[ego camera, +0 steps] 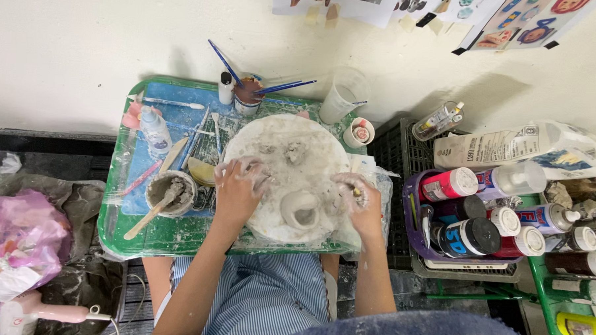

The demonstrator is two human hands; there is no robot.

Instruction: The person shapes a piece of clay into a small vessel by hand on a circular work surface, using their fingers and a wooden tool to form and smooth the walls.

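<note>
A small hollow clay pot [300, 210] sits near the front of a round white turntable [292, 137] smeared with clay. My left hand [236, 190] rests on the turntable just left of the pot, fingers curled over wet clay. My right hand [357, 201] is at the turntable's right edge, pinching a small bit of clay or a small tool between the fingers. Both hands are coated in grey clay. Lumps of clay [292, 149] lie at the middle of the turntable.
A green tray [121, 231] holds the turntable, a slip cup with a wooden stick [168, 195], brushes in a jar [248, 93], a small bottle [155, 131] and a clear cup [340, 96]. A purple basket of paint bottles [474, 216] stands right. A pink bag [18, 240] lies left.
</note>
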